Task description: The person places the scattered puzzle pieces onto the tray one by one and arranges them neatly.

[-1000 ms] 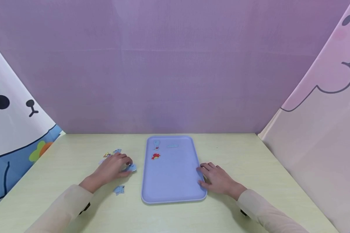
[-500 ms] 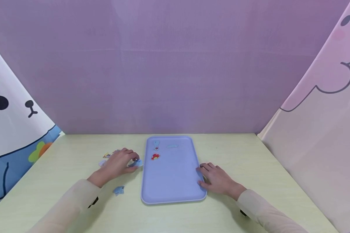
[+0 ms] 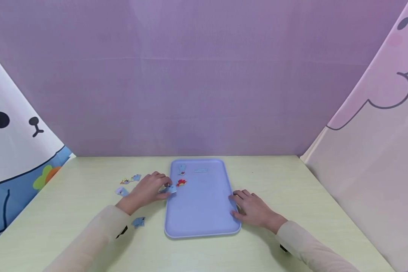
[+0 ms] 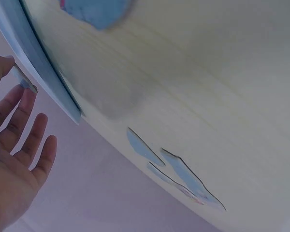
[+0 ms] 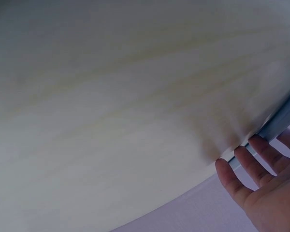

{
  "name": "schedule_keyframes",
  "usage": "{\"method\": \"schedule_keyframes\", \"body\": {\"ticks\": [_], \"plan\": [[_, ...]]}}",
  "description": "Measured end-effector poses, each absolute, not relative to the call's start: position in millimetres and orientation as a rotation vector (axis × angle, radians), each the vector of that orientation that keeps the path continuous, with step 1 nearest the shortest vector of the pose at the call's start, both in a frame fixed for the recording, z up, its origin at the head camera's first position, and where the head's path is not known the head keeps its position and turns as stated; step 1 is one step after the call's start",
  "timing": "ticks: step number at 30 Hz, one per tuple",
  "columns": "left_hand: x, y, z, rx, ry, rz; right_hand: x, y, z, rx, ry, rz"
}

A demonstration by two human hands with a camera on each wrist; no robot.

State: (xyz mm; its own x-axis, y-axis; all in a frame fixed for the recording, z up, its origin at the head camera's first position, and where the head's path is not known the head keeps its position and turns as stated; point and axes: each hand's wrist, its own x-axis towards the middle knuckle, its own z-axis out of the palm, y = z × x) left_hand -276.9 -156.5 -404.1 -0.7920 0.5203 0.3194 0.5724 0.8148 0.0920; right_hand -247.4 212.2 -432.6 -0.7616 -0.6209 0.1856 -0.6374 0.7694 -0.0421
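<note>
My left hand (image 3: pixel 149 192) is over the left rim of a lavender tray (image 3: pixel 204 213), pinching a small flat blue puzzle piece (image 3: pixel 172 189) between thumb and fingers. In the left wrist view that piece (image 4: pixel 24 79) shows edge-on, partly covered by the fingertips. Inside the tray lie a red piece (image 3: pixel 181 183), a blue upright piece (image 3: pixel 182 169) and a pale blue strip-like piece (image 3: pixel 201 170). My right hand (image 3: pixel 253 209) rests on the tray's right rim with loosely extended fingers, which the right wrist view shows touching the rim (image 5: pixel 280 118).
Left of the tray, a yellow piece (image 3: pixel 125 181), a blue piece (image 3: pixel 136 177) and a pale lilac-blue piece (image 3: pixel 121 191) lie on the light wooden table (image 3: pixel 275 181). Another blue piece (image 3: pixel 138 222) lies nearer the front. A purple backdrop (image 3: pixel 204 94) stands behind.
My left hand has carried the blue puzzle piece rightward from the table to above the tray's left side, uncovering the pieces behind it. My right hand has stayed at the rim.
</note>
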Motion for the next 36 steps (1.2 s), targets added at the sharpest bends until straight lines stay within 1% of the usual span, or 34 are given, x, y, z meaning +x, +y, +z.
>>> {"method": "schedule_keyframes", "body": {"ticks": [24, 36], "plan": [[-301.1, -111.0, -408.9, -0.861, -2.734, -0.285, -247.8, 212.3, -432.2, 1.021, -2.762, 0.146], [-312.6, -89.5, -409.5, -0.814, -2.788, -0.297, -247.1, 212.0, -432.7, 1.015, -2.765, 0.153]]}}
